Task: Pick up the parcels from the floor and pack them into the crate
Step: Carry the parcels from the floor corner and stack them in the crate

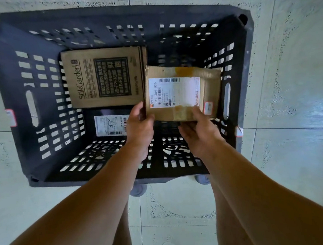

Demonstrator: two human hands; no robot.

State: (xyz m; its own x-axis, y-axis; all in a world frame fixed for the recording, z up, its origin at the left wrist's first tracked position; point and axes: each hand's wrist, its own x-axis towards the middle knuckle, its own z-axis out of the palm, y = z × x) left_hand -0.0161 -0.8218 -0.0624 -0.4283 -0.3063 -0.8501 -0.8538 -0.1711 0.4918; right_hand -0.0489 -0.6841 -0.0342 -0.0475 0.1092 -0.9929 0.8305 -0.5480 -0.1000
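Left hand (138,127) pinches the near-left corner of the small brown cardboard parcel with the white shipping label (183,91). Right hand (198,136) grips its near edge, thumb on top. The parcel is roughly level over the right half of the black slotted plastic crate (12,80), probably not set down yet; depth is hard to read from above.

Already inside: a flat brown printed carton (103,78) at far left and a black mailer bag with a white label (109,124) at near left.

Risks:
- The parcel's left edge overlaps the carton, so a straight drop could land it tilted on that carton.
- The crate sits on grey castors (138,189) on the pale tiled floor (288,73), so a knock on the wall could roll it.
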